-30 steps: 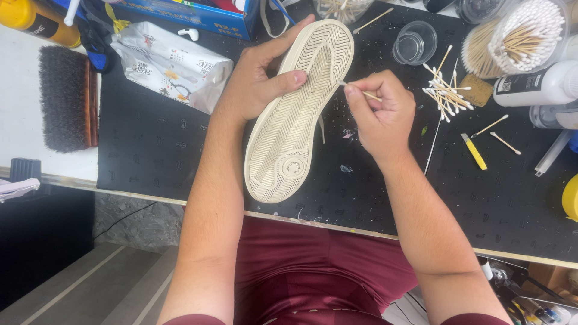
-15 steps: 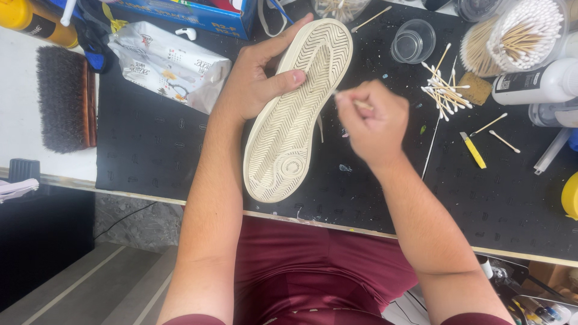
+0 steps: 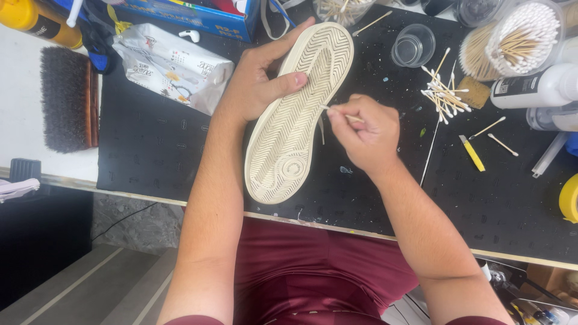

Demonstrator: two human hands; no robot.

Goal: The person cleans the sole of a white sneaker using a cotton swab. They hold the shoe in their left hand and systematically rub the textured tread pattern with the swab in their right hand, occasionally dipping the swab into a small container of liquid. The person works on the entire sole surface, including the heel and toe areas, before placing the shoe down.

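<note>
A shoe lies sole up on the black mat, its cream ribbed sole (image 3: 295,120) facing me with the toe pointing away. My left hand (image 3: 259,81) grips the shoe from its left side, thumb pressed across the sole. My right hand (image 3: 364,132) pinches a thin wooden stick (image 3: 337,113) whose tip touches the sole's right edge near the middle.
Used cotton swabs (image 3: 445,93) lie scattered to the right, beside a yellow tool (image 3: 472,153) and a clear cup (image 3: 413,46). A tub of swabs (image 3: 518,36) and a white bottle (image 3: 536,87) stand at the far right. A wipes pack (image 3: 171,66) and a brush (image 3: 66,99) lie to the left.
My right hand has shifted left and slightly down, bringing the stick's tip from beside the shoe onto the sole's right edge. My left hand keeps its hold.
</note>
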